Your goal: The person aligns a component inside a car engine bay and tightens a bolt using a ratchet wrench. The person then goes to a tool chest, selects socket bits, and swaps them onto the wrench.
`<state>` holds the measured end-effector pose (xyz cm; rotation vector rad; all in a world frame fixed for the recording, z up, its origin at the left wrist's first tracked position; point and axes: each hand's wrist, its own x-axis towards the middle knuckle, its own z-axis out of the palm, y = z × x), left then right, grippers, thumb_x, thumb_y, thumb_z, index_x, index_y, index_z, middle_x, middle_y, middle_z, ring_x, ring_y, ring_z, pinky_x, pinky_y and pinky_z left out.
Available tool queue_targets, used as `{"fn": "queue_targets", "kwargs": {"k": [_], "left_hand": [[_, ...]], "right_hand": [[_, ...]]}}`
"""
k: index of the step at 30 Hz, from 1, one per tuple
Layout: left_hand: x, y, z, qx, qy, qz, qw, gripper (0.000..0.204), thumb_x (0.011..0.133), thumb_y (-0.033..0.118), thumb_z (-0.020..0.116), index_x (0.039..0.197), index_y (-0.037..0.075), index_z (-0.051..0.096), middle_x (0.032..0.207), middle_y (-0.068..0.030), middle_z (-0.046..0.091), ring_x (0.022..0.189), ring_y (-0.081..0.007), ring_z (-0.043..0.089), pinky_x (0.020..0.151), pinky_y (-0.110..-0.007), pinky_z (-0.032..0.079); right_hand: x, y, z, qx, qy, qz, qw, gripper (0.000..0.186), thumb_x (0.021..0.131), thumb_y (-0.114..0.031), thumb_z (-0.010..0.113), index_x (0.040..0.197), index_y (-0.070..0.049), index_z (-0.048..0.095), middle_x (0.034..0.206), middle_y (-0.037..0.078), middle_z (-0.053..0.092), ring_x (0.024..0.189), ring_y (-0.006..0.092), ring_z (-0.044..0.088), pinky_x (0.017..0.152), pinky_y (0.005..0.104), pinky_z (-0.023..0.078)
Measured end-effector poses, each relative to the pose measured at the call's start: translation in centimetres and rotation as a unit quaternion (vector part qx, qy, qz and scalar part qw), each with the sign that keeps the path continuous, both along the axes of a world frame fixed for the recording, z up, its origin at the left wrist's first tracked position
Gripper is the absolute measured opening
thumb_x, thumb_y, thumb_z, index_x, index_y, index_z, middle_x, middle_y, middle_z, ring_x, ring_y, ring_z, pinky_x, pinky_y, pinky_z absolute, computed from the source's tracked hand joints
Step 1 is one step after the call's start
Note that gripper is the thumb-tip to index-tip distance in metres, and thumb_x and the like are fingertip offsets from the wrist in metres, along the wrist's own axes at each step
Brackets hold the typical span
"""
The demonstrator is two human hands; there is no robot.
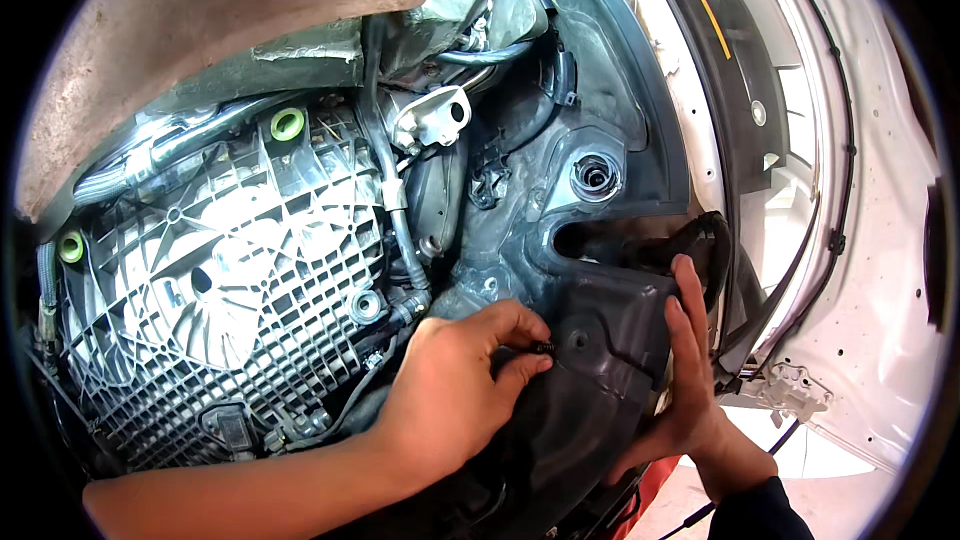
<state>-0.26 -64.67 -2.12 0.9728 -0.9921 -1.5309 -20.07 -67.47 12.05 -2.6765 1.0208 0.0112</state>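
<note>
My left hand (460,380) is closed in a pinch on a small black ribbed clip (543,347). The clip is held beside a small round hole (578,339) in a dark plastic panel (590,410) at the lower middle of the engine bay. My right hand (685,390) grips the right edge of that panel, fingers pointing up along it and thumb toward its lower part. Just above the panel is a dark oblong opening (575,238), and higher up sits a round metal fitting (595,176).
A white ribbed engine part (210,290) with green grommets fills the left. A metal bracket (430,120) and hoses (395,230) lie at the centre. A curved tan surface (180,10) overhangs the top left. White car bodywork (870,270) borders the right.
</note>
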Motion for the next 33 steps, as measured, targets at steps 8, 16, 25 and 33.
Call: {"fn": "queue_targets", "kwargs": {"k": [8, 16, 25, 33], "left_hand": [[-1.3, 1.5, -1.9, 0.026, 0.013, 0.014, 0.999, 0.019, 0.078, 0.004, 0.076, 0.094, 0.001, 0.066, 0.08, -0.012, 0.069, 0.066, -0.025, 0.067, 0.062, -0.029, 0.052], [-2.2, 1.0, -3.2, -0.105, 0.07, 0.071, 0.989, 0.017, 0.081, 0.004, 0.074, 0.096, 0.001, 0.067, 0.088, -0.0112, 0.066, 0.072, -0.0254, 0.066, 0.062, -0.031, 0.052], [-2.2, 0.5, -2.7, -0.095, 0.08, 0.079, 0.989, 0.017, 0.076, -0.001, 0.077, 0.091, -0.001, 0.068, 0.086, -0.0095, 0.068, 0.073, -0.0166, 0.065, 0.063, -0.026, 0.05], [-2.7, -0.7, -2.5, -0.106, 0.121, 0.058, 0.985, 0.018, 0.074, 0.002, 0.08, 0.089, -0.001, 0.069, 0.086, -0.0082, 0.067, 0.075, -0.0139, 0.063, 0.063, -0.024, 0.049]], "right_hand": [[0.2, 0.2, -1.1, 0.151, -0.071, -0.126, 0.978, 0.163, 0.032, -0.042, 0.099, 0.15, 0.005, -0.004, 0.149, 0.029, 0.022, 0.14, 0.039, 0.026, 0.115, 0.0498, 0.022], [-0.2, -0.5, -2.6, 0.114, -0.133, -0.08, 0.981, 0.154, 0.031, -0.051, 0.096, 0.148, 0.002, 0.012, 0.144, 0.025, 0.034, 0.132, 0.036, 0.041, 0.11, 0.0481, 0.034], [0.6, -1.0, -2.0, 0.067, -0.101, -0.038, 0.992, 0.116, 0.039, -0.052, 0.095, 0.133, -0.009, 0.042, 0.141, 0.03, 0.035, 0.126, 0.0432, 0.046, 0.103, 0.0513, 0.041], [0.6, -0.8, -1.7, 0.073, -0.082, -0.047, 0.993, 0.07, 0.048, -0.05, 0.093, 0.101, -0.014, 0.065, 0.138, 0.035, 0.036, 0.123, 0.0499, 0.047, 0.1, 0.054, 0.042]]}}
